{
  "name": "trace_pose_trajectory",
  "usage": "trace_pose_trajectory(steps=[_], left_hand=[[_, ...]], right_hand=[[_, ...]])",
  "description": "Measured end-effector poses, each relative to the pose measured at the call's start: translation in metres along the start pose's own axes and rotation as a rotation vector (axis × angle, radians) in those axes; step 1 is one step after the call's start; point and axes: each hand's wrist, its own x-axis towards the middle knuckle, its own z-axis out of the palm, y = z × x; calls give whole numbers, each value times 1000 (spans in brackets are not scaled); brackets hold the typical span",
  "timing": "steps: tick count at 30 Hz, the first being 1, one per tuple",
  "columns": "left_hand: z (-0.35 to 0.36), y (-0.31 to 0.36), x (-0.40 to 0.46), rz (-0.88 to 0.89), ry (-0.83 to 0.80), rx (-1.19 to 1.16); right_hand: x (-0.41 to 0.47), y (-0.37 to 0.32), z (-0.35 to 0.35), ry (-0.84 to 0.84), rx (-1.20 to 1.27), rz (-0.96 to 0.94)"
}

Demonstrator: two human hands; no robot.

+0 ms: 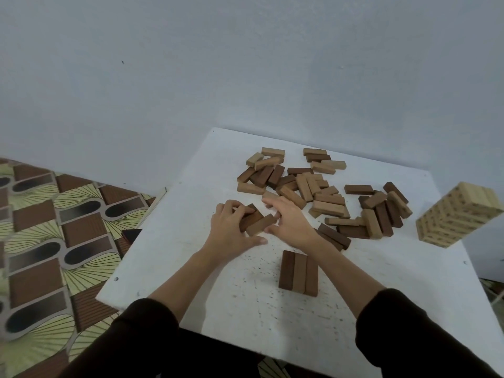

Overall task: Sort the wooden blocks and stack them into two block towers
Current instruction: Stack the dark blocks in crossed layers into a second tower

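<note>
Together, left hand fingers curl round about 3 brown blocks, while right hand fingers, spread, touch them.

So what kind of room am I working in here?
Probably a home room, not a workshop: a small white table pushed against a bare pale wall, patterned brown-and-cream floor covering alongside, and loose wooden blocks spread out for stacking.

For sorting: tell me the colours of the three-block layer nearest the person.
Head view: the three-block layer is dark brown, lighter brown, dark brown.
</note>
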Motion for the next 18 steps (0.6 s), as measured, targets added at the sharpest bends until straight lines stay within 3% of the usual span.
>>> trace_pose_trajectory(steps=[3,6,9,11,13,18], left_hand=[[-1,2,0,31,10,-42],[-11,2,5,40,-133,-127],[-20,-5,10,67,-147,-26],[-22,-9,9,-11,-138,2],[-23,-12,6,-106,-161,-116],[-25,-13,2,-106,-147,-228]], right_hand=[[0,-2,1,-21,7,11],[-4,-1,-2,-52,13,7],[-7,-1,-4,-97,38,36],[-7,0,-4,-101,65,55],[-7,-1,-2,-93,106,73],[-6,-2,3,-72,125,69]])
